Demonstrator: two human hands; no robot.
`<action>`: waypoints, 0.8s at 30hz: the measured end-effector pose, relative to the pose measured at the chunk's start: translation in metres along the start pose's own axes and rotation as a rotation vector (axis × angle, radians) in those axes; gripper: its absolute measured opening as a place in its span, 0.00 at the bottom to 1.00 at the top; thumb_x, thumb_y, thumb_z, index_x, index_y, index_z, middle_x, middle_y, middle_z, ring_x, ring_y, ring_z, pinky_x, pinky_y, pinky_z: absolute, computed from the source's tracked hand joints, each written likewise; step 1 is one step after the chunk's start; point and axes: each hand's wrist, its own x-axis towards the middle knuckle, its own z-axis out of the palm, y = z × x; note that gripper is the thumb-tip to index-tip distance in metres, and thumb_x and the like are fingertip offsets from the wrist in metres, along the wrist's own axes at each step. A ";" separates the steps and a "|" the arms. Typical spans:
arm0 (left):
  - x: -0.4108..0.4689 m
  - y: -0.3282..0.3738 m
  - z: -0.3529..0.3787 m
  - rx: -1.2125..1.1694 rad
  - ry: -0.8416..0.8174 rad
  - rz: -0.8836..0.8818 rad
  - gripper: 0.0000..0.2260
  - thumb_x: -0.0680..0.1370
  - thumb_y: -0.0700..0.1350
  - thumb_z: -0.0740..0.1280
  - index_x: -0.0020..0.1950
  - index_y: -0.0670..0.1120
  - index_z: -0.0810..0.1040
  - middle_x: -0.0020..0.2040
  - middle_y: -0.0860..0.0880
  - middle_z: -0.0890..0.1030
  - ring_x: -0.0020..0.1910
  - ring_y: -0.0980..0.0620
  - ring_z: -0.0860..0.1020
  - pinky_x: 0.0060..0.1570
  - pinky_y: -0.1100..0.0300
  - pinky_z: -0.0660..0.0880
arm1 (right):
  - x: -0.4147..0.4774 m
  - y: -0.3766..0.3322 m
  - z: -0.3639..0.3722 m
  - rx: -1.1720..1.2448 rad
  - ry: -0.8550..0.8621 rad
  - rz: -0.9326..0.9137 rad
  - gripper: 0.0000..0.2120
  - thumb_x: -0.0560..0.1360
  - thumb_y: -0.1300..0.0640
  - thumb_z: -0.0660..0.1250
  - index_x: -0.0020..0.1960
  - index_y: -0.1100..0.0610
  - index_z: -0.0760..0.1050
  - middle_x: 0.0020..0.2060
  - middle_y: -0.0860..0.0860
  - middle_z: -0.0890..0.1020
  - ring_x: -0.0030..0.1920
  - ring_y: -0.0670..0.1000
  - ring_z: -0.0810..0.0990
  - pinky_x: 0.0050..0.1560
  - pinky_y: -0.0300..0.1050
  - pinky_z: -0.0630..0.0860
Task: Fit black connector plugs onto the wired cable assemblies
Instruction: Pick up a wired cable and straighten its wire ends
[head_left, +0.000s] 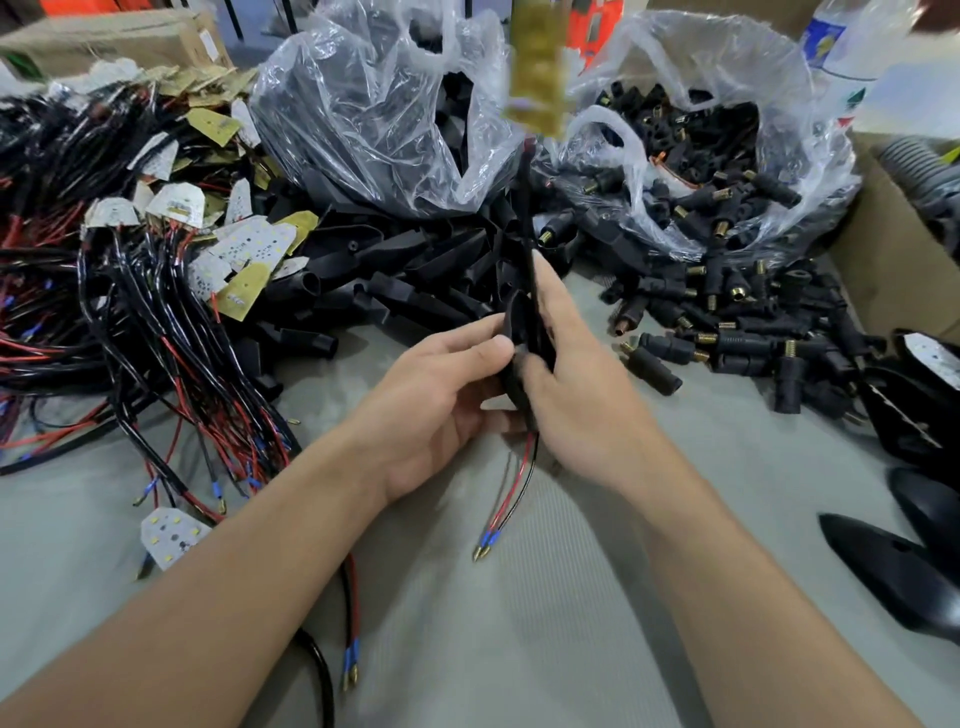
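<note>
The yellow board (537, 67) at the top of the held cable (527, 197) is smeared by motion — no detail reads on it. The black plug (511, 325) is mostly covered by the fingers of the left hand (436, 410) and the right hand (582, 384), so how it sits on the cable cannot be told. The bottle (852, 41) and the black housings (909, 571) are cut by the right edge; the cable pile (78, 312) runs off the left.

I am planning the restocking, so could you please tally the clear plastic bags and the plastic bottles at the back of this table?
Clear plastic bags: 2 (left, right)
Plastic bottle: 1
Total: 3
</note>
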 end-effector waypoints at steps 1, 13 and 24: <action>0.000 0.001 -0.001 -0.030 0.008 0.002 0.20 0.80 0.42 0.63 0.71 0.39 0.76 0.61 0.38 0.79 0.52 0.45 0.80 0.46 0.48 0.81 | 0.001 0.001 -0.002 0.100 -0.005 0.007 0.35 0.81 0.63 0.62 0.82 0.40 0.54 0.64 0.39 0.79 0.54 0.33 0.77 0.58 0.26 0.70; 0.007 0.003 -0.008 -0.171 0.160 0.211 0.15 0.78 0.43 0.65 0.62 0.47 0.83 0.60 0.43 0.85 0.55 0.48 0.84 0.53 0.56 0.82 | 0.001 0.008 -0.029 0.608 -0.193 0.340 0.11 0.83 0.58 0.64 0.64 0.58 0.78 0.32 0.58 0.80 0.22 0.48 0.69 0.22 0.35 0.63; 0.010 0.031 -0.024 -0.422 0.397 0.304 0.24 0.74 0.47 0.66 0.69 0.39 0.75 0.61 0.42 0.84 0.62 0.46 0.82 0.55 0.56 0.82 | 0.002 0.026 -0.061 -0.335 0.163 0.307 0.13 0.75 0.57 0.72 0.33 0.45 0.83 0.25 0.43 0.81 0.28 0.44 0.77 0.26 0.30 0.68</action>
